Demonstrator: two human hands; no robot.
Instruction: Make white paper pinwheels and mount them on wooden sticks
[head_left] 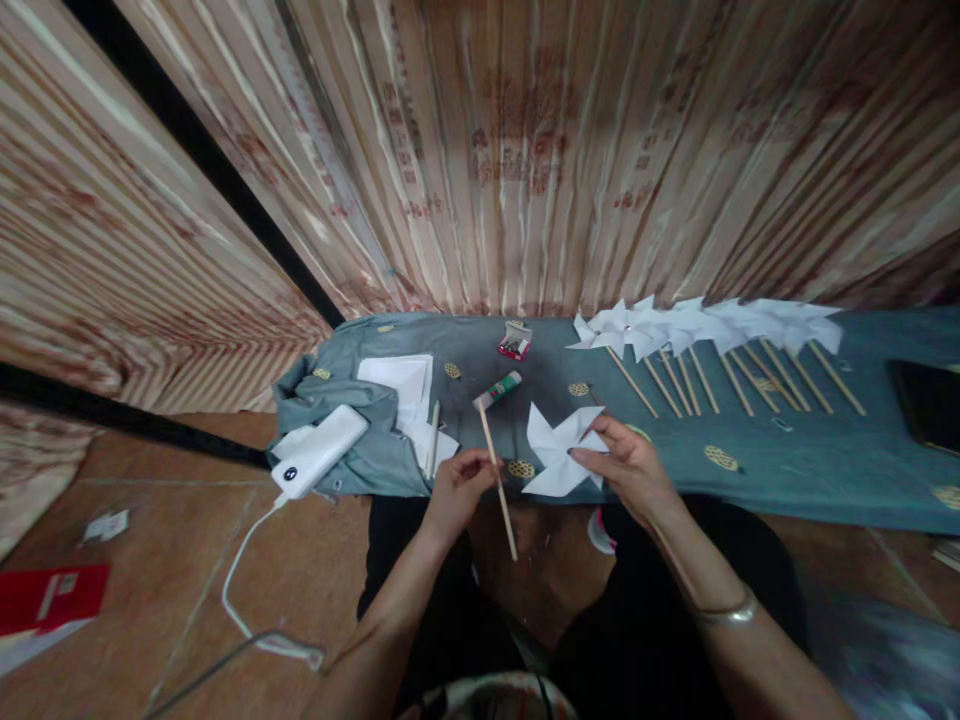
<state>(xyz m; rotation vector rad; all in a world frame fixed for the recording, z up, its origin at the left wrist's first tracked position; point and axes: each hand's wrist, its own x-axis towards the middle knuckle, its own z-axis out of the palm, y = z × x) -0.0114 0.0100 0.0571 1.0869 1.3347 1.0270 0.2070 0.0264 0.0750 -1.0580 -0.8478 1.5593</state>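
Note:
My left hand [463, 488] pinches a thin wooden stick [506, 515] near its middle; the stick slants, its lower end out past the bench's front edge. In my right hand [631, 468] is a white paper pinwheel [559, 455], gripped between thumb and fingers at its right side, with its folded blades facing up. Stick and pinwheel are apart. Just beyond the stick's upper end lies a green and white glue stick [498, 390]. A small red packet [514, 341] rests behind it. To the left of my left hand are white paper sheets [397, 383] and a pale pen-like stick [433, 440].
Several finished pinwheels on sticks [705, 328] lie in an overlapping row at the back right of the cloth-covered bench [795, 470]. A black phone-like device [926, 400] is at the right. At the left sits a white power bank [321, 450] with a cable. A curtain [480, 150] hangs behind.

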